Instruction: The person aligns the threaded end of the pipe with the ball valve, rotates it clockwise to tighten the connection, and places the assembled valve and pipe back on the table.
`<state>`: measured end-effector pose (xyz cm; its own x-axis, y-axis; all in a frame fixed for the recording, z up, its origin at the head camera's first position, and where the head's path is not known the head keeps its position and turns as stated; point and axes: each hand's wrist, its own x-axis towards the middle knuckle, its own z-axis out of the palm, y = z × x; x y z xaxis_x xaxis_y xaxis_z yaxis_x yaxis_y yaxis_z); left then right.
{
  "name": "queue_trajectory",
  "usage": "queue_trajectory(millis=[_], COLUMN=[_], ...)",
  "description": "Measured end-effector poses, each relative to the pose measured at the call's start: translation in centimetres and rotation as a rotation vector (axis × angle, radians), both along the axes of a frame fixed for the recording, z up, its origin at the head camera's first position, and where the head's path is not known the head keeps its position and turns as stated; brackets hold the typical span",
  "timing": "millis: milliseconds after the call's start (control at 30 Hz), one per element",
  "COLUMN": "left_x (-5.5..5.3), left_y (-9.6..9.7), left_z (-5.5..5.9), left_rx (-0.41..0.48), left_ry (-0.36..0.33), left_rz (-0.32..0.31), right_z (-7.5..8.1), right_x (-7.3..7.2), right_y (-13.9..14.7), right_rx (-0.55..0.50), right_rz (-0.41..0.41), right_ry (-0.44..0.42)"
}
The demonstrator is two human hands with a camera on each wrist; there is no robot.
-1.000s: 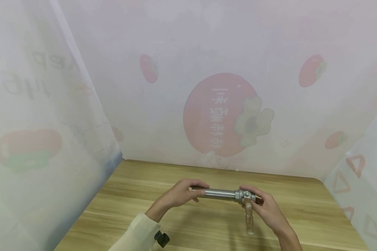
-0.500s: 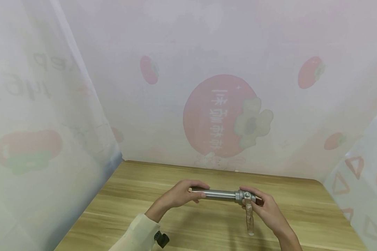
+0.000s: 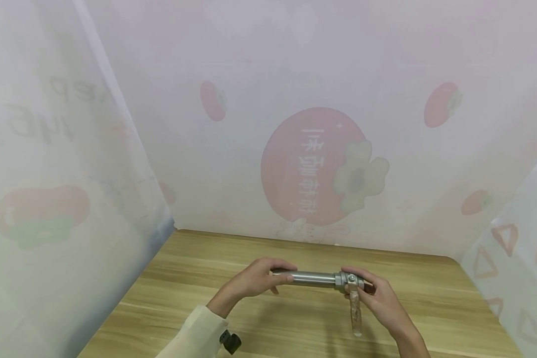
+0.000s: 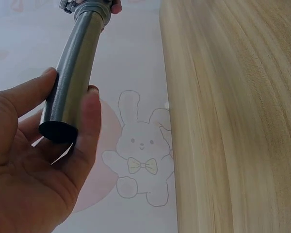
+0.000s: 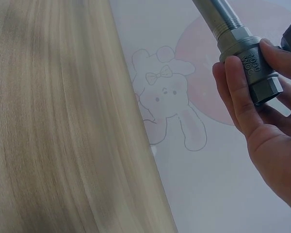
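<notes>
A shiny metal pipe (image 3: pixel 314 278) is joined at its right end to a ball valve (image 3: pixel 343 281), and both are held above the table, nearly level. My left hand (image 3: pixel 258 278) grips the pipe near its free end, thumb and fingers around it; the left wrist view shows the dark round pipe end (image 4: pixel 58 131). With my right hand (image 3: pixel 382 297) I hold the valve body (image 5: pixel 252 65), which bears raised lettering, between thumb and fingers. From the valve, a lever handle (image 3: pixel 355 311) in a brownish wrap points toward me. Threads show where pipe and valve meet in the right wrist view.
Beneath the hands lies a wood-grain table (image 3: pixel 197 258). Pale printed curtains (image 3: pixel 232 174) with fruit and rabbit drawings stand behind it and at both sides. A small black device (image 3: pixel 230 342) is fixed at my left cuff.
The pipe and valve stay in nearly the same place. My left hand's fingers shift slightly on the pipe end; the right hand keeps its hold.
</notes>
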<state>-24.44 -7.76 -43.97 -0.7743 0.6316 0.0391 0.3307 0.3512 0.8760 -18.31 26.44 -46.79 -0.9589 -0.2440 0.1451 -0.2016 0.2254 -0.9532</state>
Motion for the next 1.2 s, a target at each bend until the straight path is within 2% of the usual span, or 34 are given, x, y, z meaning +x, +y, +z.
queue_trajectory(millis=[567, 1200], left_x=[0.13, 0.07], left_y=[0.08, 0.18], left_z=[-0.32, 0.18], left_rx=[0.001, 0.016], left_ry=[0.032, 0.03], left_rz=[0.008, 0.002], right_z=[-0.08, -0.04], right_x=[0.12, -0.14], right_y=[0.0, -0.04], right_rx=[-0.003, 0.003], right_rz=[0.009, 0.006], right_ry=[-0.009, -0.017])
